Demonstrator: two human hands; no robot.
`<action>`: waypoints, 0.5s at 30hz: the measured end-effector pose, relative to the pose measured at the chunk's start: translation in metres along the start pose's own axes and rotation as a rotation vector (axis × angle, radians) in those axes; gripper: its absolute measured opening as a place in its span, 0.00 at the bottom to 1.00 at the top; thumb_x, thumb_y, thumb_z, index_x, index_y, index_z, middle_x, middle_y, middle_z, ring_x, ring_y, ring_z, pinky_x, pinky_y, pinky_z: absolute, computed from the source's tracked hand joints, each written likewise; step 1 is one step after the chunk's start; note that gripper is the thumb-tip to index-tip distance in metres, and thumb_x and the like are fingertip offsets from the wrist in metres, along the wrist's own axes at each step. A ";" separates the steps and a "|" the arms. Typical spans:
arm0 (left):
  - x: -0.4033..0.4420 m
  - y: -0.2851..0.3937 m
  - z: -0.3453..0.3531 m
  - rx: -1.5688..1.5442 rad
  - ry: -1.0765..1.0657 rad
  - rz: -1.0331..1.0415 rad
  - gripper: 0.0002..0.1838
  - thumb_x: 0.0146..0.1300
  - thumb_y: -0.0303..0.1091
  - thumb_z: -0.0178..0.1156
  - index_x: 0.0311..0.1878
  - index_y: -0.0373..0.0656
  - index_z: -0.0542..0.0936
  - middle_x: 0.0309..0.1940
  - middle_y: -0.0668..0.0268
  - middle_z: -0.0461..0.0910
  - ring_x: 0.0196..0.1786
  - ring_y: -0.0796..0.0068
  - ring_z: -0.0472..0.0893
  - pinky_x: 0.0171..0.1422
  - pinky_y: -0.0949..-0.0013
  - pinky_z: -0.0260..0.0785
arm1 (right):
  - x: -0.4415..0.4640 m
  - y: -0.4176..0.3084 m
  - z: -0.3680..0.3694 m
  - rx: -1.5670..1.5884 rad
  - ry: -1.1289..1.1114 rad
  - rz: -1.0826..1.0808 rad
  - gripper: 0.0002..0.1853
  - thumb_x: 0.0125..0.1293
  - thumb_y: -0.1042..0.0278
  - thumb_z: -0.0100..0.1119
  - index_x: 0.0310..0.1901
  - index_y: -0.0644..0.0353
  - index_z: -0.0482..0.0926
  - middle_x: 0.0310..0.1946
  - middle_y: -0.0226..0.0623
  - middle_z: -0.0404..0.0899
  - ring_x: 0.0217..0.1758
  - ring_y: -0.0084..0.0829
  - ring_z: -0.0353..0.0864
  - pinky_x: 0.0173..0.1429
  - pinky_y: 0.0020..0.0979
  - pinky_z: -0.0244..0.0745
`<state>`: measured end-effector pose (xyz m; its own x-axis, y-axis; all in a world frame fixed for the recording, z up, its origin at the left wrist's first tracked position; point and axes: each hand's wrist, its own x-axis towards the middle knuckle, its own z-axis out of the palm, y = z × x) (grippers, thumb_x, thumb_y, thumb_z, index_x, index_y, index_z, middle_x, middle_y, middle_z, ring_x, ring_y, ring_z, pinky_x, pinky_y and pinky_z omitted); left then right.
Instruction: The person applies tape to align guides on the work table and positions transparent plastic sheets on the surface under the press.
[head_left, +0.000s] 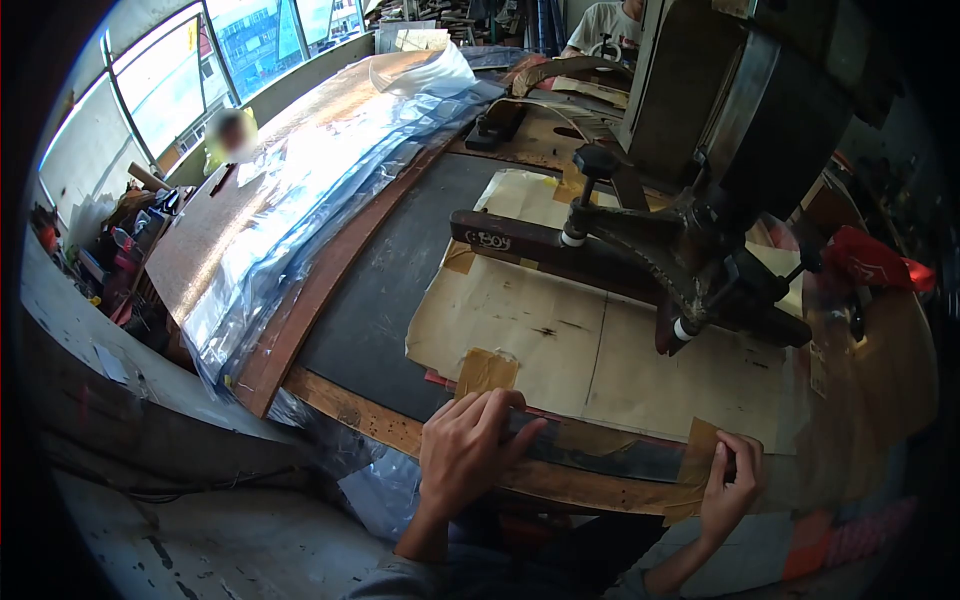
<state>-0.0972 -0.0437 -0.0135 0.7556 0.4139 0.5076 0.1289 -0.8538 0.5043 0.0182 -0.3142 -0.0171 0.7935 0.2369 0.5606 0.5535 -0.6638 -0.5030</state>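
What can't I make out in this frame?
All in the head view:
Left hand: fingertips hidden by its own knuckles; hold on tan patch unclear.
Paper sheet: part hidden by the dark bar.
Dark marks on it: too small to identify.
Person at the back: head mostly cut off by top edge.
Person by the windows: head blurred.

Brown tape patch [487,369] flat on cream paper sheet [530,335], near edge, left part; brown tape strip [694,462] right, crossing wooden table edge [590,487]; sheet flat, dark line across, edges uneven
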 end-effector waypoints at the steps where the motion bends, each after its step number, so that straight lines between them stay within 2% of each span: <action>1: 0.000 0.000 0.001 0.002 0.004 -0.001 0.15 0.50 0.43 0.73 0.36 0.49 0.78 0.20 0.73 0.75 0.25 0.72 0.79 0.33 0.68 0.70 | 0.000 0.000 0.000 -0.002 0.003 -0.006 0.07 0.62 0.81 0.58 0.41 0.64 0.81 0.36 0.40 0.77 0.40 0.37 0.79 0.40 0.33 0.73; 3: 0.000 0.000 0.001 0.007 0.012 0.000 0.15 0.50 0.42 0.73 0.36 0.49 0.78 0.20 0.73 0.75 0.25 0.72 0.79 0.33 0.68 0.70 | -0.001 0.000 0.000 -0.002 0.003 0.003 0.07 0.62 0.81 0.58 0.41 0.64 0.81 0.36 0.40 0.77 0.40 0.37 0.79 0.41 0.33 0.73; 6: 0.000 0.001 -0.001 0.018 -0.028 0.000 0.13 0.57 0.43 0.69 0.36 0.47 0.77 0.22 0.72 0.77 0.28 0.72 0.79 0.34 0.68 0.69 | -0.001 -0.001 0.001 0.013 0.010 0.015 0.07 0.62 0.81 0.58 0.41 0.64 0.81 0.36 0.40 0.77 0.40 0.37 0.79 0.40 0.33 0.73; 15: 0.000 0.002 -0.002 0.024 -0.044 -0.020 0.12 0.57 0.42 0.69 0.35 0.47 0.77 0.23 0.71 0.77 0.28 0.72 0.80 0.34 0.68 0.69 | 0.000 -0.002 0.000 0.009 0.011 0.006 0.06 0.61 0.81 0.60 0.40 0.64 0.81 0.36 0.40 0.78 0.39 0.37 0.79 0.39 0.34 0.72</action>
<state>-0.0981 -0.0449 -0.0105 0.7803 0.4174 0.4658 0.1593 -0.8528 0.4974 0.0172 -0.3131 -0.0166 0.7942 0.2248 0.5646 0.5508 -0.6590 -0.5123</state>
